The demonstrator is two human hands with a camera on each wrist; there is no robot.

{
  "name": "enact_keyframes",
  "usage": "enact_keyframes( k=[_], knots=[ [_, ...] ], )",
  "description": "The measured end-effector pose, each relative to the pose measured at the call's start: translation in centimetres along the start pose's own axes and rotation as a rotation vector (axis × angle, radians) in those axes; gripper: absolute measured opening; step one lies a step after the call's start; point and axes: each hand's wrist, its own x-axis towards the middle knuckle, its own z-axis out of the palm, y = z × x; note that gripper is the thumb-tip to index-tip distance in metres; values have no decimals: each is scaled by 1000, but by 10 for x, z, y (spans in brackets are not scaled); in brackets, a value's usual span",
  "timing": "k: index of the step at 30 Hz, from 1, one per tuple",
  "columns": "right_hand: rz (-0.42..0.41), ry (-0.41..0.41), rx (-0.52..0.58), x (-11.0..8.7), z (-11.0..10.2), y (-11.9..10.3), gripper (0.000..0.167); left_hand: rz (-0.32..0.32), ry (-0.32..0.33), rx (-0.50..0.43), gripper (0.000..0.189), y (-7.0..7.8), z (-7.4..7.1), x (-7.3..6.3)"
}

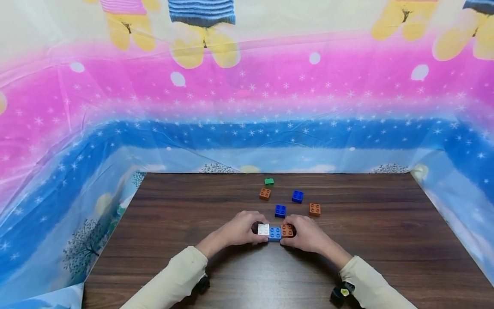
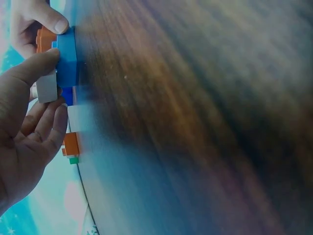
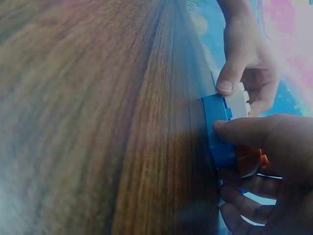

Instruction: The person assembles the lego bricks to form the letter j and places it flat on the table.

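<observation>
At the middle of the table, both hands hold a small toy-brick build. Its base is a lighter blue brick [image 1: 275, 233], low over the tabletop. A white brick [image 1: 263, 229] sits on the left end of the blue one, and an orange brick [image 1: 287, 230] on the right end, with blue studs showing between them. My left hand [image 1: 241, 227] grips the white end between thumb and fingers. On the other side my right hand [image 1: 306, 234] grips the orange end, its thumb [image 3: 224, 126] against the blue brick's near side in the right wrist view.
Beyond the hands lie loose bricks: a dark blue one [image 1: 280, 210] closest, another dark blue one [image 1: 297, 196], an orange one [image 1: 314, 209] to the right, a second orange one [image 1: 264, 194] and a green one [image 1: 269, 181] farthest. A printed cloth [image 1: 247, 133] surrounds the wooden table [image 1: 173, 206].
</observation>
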Motion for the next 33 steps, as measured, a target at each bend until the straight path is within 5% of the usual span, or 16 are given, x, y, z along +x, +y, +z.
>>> enact_keyframes(
  k=[15, 33],
  knots=[
    [16, -8, -2, 2, 1, -2, 38, -49, 10, -17, 32, 1, 3, 1],
    [11, 12, 0, -1, 4, 1, 43, -22, -42, -11, 51, 2, 7, 4]
  ],
)
